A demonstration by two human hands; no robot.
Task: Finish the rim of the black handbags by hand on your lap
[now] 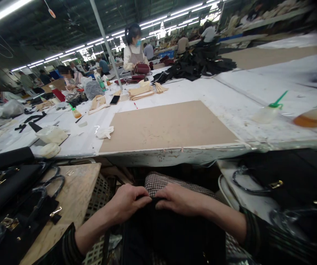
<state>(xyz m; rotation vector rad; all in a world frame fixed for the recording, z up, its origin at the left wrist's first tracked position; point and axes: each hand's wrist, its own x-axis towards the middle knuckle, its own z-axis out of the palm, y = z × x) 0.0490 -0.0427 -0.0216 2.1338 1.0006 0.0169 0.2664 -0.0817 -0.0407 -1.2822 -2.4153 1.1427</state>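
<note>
In my lap lies a black bag (186,232), its lower part dark and a small gold glint near the bottom. My left hand (132,200) pinches its upper edge between thumb and fingers. Close beside it, my right hand (173,198) pinches the same edge, the fingertips of both hands nearly touching. Under the bag, a checked cloth (158,182) covers my knees. Whatever is between the fingertips is too dark and small to make out beyond the black edge.
Black bags with wrapped handles lie on a wooden board (72,184) at left, and another black bag (293,180) lies at right. Ahead, the white table carries a brown sheet (169,125), a white tub (52,134) and glue bottles (313,119). Co-workers sit and stand beyond.
</note>
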